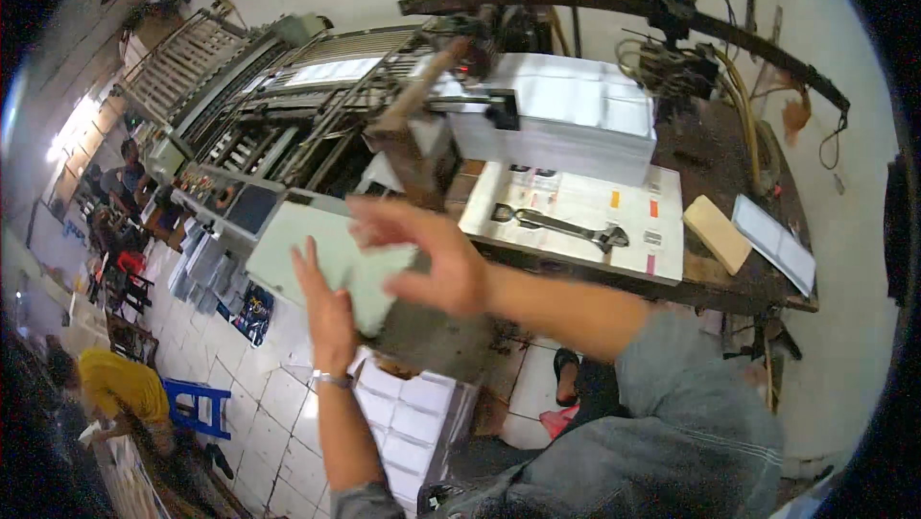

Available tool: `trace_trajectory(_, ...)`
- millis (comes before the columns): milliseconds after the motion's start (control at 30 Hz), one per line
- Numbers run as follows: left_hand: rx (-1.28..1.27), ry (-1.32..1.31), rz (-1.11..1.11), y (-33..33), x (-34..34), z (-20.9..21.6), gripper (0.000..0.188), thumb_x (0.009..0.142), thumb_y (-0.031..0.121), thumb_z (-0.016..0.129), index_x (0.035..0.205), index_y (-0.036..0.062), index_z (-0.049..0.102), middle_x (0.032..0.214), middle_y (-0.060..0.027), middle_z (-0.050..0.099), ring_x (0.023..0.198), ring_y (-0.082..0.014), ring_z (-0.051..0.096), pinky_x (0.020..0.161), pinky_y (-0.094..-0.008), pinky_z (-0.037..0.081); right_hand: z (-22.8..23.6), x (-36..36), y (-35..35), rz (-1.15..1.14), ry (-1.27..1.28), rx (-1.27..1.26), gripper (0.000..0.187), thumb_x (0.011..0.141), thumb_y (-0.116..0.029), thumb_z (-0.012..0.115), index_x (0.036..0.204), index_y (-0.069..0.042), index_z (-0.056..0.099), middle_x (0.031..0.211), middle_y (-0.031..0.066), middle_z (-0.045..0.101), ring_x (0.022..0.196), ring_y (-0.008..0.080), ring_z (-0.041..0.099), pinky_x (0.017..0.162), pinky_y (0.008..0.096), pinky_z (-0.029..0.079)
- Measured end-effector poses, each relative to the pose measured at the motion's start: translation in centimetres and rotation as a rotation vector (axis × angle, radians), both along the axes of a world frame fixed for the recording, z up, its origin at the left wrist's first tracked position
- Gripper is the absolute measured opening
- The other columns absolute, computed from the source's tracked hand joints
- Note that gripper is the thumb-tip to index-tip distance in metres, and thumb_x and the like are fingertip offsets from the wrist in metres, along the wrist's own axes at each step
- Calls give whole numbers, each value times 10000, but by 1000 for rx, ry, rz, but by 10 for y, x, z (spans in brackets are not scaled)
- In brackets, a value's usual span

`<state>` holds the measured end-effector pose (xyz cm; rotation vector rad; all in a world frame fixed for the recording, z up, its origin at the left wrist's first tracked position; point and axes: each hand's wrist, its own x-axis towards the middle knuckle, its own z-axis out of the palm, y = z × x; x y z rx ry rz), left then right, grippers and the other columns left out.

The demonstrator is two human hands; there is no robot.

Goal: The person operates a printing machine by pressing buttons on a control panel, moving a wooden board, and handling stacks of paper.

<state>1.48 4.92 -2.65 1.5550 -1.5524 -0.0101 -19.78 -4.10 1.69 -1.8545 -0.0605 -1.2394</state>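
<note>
My left hand (329,318) is raised over the pale green machine panel (302,236), its fingers stretched out and nothing in them. To its right, my right hand (432,255) reaches across the same panel, slightly blurred, with thumb and fingers apart and no object held. I cannot tell whether either hand touches the panel. Close by my right forearm, an adjustable wrench (561,225) lies on a white printed board (662,260). Behind that board stands a tall stack of white paper sheets (552,145).
A tan block (717,234) and a pale blue-white slab (773,243) lie at the bench's right end. Below the panel sits a stack of printed sheets (408,413). An overhead metal bar (595,1) crosses above. At left are a person in yellow (123,387) and a blue stool (197,406).
</note>
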Motion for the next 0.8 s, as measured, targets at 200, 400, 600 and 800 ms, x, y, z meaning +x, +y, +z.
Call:
trace_trajectory(200,323,-105,130,-14,22,6,795,1022,661,275,1613,133,221,1684,-209,18,1561,-334,14,1241,-451,79,-211,-143,81,2,175,445,763,851,-225,788,1512,-114,425,1143,113,652,890,174,624,832,352,533)
trace_trajectory(400,618,131,168,-15,104,25,880,1012,669,328,1627,106,44,1702,-88,-32,1562,-238,-18,1244,-414,41,-400,-147,138,71,442,846,911,844,-418,802,1569,-131,330,1394,203,544,1058,253,640,902,395,523)
trace_trajectory(600,636,297,241,-44,72,17,949,975,729,365,1623,88,102,1699,-54,51,1552,-241,67,1241,-407,98,-405,-149,106,133,442,925,935,802,-466,799,1525,-46,380,1445,267,504,1317,356,527,1072,431,444)
trace_trajectory(800,655,328,187,-45,43,23,936,976,724,371,1626,102,115,1692,-42,98,1535,-230,147,1231,-409,161,-427,-136,98,25,366,883,894,809,-464,790,1489,-14,425,1419,270,532,1270,381,563,1058,422,452)
